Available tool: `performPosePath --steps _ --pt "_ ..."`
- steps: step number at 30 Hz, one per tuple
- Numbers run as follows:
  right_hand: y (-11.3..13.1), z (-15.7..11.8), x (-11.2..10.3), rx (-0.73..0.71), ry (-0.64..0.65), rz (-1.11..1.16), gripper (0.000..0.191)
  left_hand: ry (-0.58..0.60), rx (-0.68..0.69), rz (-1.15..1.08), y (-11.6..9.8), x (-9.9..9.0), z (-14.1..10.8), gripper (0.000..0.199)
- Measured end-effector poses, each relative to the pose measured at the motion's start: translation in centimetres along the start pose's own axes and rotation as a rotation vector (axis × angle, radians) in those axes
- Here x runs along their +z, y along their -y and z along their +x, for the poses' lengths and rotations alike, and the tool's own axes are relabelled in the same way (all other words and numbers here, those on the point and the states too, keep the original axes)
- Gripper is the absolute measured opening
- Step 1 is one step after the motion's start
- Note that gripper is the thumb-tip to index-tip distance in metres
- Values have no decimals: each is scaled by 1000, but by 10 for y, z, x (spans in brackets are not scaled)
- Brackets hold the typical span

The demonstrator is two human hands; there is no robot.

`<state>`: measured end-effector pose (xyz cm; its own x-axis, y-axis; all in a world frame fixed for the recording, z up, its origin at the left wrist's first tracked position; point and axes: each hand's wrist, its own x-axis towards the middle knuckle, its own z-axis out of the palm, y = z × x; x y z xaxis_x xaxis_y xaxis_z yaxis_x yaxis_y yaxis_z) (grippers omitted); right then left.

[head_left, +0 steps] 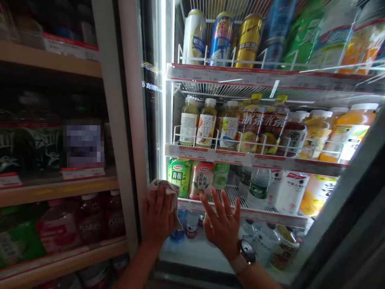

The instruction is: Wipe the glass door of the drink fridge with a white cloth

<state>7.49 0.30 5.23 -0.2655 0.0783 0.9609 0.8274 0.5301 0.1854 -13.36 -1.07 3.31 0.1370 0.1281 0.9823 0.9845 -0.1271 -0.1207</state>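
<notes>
"Where was the cloth (175,193)?"
"Under the left hand (159,218), fingers together over it, near the fridge shelf's (270,215) left edge."
"The right hand (222,224)?"
"Empty, fingers apart, before the shelf's front edge."

Wooden shelves (57,188) of bottles stand left of the refrigerator (234,257). Inside it, cans (222,38) line the left of the top rack (210,75), above tea bottles (206,123) on the middle rack (210,154); cartons (291,192) sit lower right.
</notes>
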Motion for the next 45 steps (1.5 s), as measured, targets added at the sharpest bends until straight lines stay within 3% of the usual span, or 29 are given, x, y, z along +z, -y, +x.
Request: performPosePath --steps 3,6,11,15,18,21,25,28,30,33,39,42,45 --pt "0 0 1 6 1 7 64 -18 -101 16 1 -1 19 72" --pt "0 0 3 15 0 4 64 -25 -186 9 -20 5 18 73" --pt "-1 -2 4 7 -16 2 63 -30 -19 -61 -68 17 -17 69" --pt "-2 -3 3 -1 0 -7 61 -4 15 -143 -82 22 -49 64" --pt "-3 -5 4 -4 19 -6 61 7 87 -150 -71 20 -51 65" --pt "-3 -6 4 2 26 -18 64 21 79 -94 -43 13 -30 67" --pt "-1 -3 2 3 21 -6 65 -20 -147 26 2 1 8 70" --pt "-1 0 0 0 10 14 66 -53 -276 -2 15 -2 23 69" --pt "0 1 0 -2 2 16 65 -52 -294 -19 6 0 23 70" --pt "0 1 1 -4 -7 4 64 -32 -217 -20 -23 7 10 72" --pt "-2 -3 4 0 -1 -2 60 -18 -15 -118 -78 21 -41 64" --pt "-3 -6 4 -7 7 7 58 -4 30 -152 -84 22 -58 63" --pt "-4 -6 4 -10 17 5 58 18 78 -155 -74 20 -54 67"
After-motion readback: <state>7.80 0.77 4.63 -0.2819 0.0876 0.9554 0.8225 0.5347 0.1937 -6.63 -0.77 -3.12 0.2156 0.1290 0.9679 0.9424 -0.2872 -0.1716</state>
